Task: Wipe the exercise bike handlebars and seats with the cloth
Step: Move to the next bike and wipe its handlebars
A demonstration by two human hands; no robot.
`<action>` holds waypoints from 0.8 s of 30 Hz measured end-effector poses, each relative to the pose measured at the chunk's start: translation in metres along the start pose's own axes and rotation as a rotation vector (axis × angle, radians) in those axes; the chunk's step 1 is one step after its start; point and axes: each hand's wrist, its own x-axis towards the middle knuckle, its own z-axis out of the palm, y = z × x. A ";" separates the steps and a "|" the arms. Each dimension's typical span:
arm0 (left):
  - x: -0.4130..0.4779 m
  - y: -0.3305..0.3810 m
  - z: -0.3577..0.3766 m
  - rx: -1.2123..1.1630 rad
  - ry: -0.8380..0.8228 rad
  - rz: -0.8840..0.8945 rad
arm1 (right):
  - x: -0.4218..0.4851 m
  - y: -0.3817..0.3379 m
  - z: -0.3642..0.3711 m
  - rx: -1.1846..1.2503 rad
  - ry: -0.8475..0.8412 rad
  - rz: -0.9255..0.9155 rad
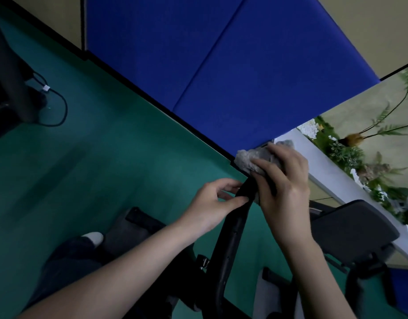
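i'm on the handlebar step now, working the bar, the long black one that rises from the bike frame between my forearms up to my hands. its top end is where the action is. the seat, dark and padded, sits off to my right near the white ledge, and i judge it not yet wiped, so that comes later.

my right hand is clenched over the cloth, grey and bunched, pressing it around the bar's tip; the cloth pokes out past my fingers on the far side, and a bit shows under my palm too. my left hand pinches the bar just below the cloth, thumb and fingertips closed on it to steady it, the two hands nearly touching.

next move, i reckon: drag the cloth down along the bar, which means my left hand has to slide lower or let go to clear the path, while the right keeps its wrap tight so the cloth doesn't slip off.
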 end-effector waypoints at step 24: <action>-0.011 -0.006 0.009 -0.179 0.119 -0.139 | 0.062 -0.005 -0.007 -0.194 -0.722 -0.263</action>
